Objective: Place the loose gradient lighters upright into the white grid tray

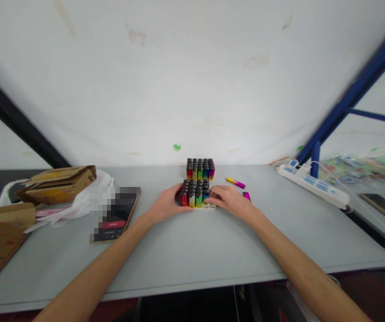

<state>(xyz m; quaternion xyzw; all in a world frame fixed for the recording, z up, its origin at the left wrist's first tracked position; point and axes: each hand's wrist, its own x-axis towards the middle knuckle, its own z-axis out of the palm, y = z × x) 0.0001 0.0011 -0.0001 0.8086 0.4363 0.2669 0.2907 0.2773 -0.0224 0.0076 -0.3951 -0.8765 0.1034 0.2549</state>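
Two packed blocks of colourful lighters with black tops stand upright on the grey table (192, 250). The near block (195, 193) sits in a white tray and is held from both sides. My left hand (167, 205) presses its fingers against the left side. My right hand (228, 200) curls round the right side, fingers on the tray. The far block (200, 168) stands untouched just behind. One loose yellow-pink lighter (235, 182) lies flat to the right. A magenta lighter (246, 196) peeks out behind my right hand.
A phone (116, 214) lies left of my left arm. Cardboard boxes (58, 182) and a white plastic bag (88, 197) crowd the left side. A white power strip (313, 184) lies at the right, near a blue metal frame (347, 98). A white wall rises behind.
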